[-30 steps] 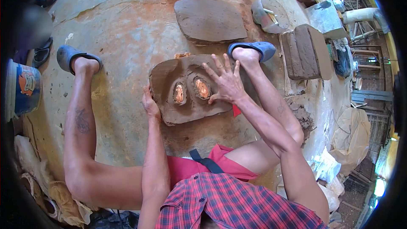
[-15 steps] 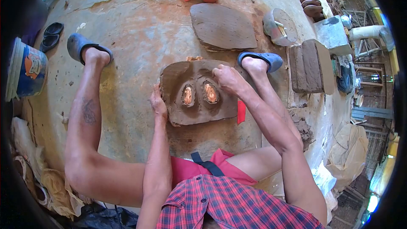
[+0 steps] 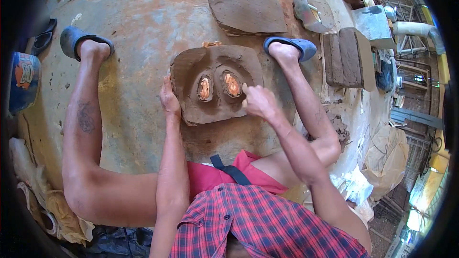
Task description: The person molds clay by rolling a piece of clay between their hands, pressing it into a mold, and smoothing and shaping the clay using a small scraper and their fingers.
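Observation:
A thick, moulded slab of brown clay (image 3: 191, 112) lies on the floor between the legs. Two oval openings are in its middle, each showing an orange surface, the left one (image 3: 204, 88) and the right one (image 3: 232, 84). A bit of orange material (image 3: 212, 44) sticks out behind its far edge. My left hand (image 3: 169, 98) is held against the slab's left edge, its fingers along the side. On the right part of the slab, my right hand (image 3: 259, 101) is closed, with fingers curled and fingertips at the clay beside the right oval. I see no tool in it.
Beyond lies a flat clay slab (image 3: 246, 9). Right of it stand a round container (image 3: 306, 12) with a stick in it and a stacked clay block (image 3: 346, 59). A blue bucket (image 3: 25, 81) and dark sandals (image 3: 43, 38) are at left. Brown wrapping (image 3: 387, 157) lies at right.
My right hand has moved from the slab's far right part toward me, to beside the right oval. My left hand stays at the left edge. The whole view has shifted slightly.

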{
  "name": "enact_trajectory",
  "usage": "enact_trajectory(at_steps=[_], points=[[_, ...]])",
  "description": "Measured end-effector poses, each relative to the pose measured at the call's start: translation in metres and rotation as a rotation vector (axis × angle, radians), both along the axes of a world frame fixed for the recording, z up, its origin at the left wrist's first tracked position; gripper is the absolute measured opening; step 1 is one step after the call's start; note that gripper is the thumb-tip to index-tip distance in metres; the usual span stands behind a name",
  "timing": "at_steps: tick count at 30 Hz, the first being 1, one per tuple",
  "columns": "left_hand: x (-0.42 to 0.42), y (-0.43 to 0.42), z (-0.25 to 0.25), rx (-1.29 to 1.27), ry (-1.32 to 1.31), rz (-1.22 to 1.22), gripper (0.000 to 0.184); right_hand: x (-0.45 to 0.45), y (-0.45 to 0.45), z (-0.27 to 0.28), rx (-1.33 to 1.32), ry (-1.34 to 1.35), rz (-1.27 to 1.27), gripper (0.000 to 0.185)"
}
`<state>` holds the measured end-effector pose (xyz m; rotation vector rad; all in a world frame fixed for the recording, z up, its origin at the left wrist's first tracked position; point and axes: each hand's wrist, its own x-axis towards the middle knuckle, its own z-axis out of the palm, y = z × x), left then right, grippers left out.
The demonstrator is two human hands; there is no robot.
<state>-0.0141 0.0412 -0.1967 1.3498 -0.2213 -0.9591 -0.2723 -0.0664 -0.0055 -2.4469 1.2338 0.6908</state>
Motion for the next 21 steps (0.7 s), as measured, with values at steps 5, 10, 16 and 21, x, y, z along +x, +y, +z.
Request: enact_trajectory(at_steps=[5, 10, 16, 21], points=[[-0.005, -0.001, 0.023, -0.022, 0.031, -0.008, 0.061, 0.022, 0.069, -0.002, 0.043, -0.052, -0.398, 0.056], [0.001, -0.003, 0.023, -0.022, 0.066, -0.057, 0.062, 0.034, 0.116, 0.013, 0.154, -0.744, -0.404, 0.022], [-0.007, 0.005, 0.059, -0.125, 0.198, -0.033, 0.059, -0.036, 0.098, 0.019, 0.174, -0.629, -0.479, 0.037], [-0.027, 0.020, 0.060, 0.087, -0.114, 0.001, 0.055, -0.098, 0.078, 0.018, 0.058, -0.638, -0.727, 0.032]])
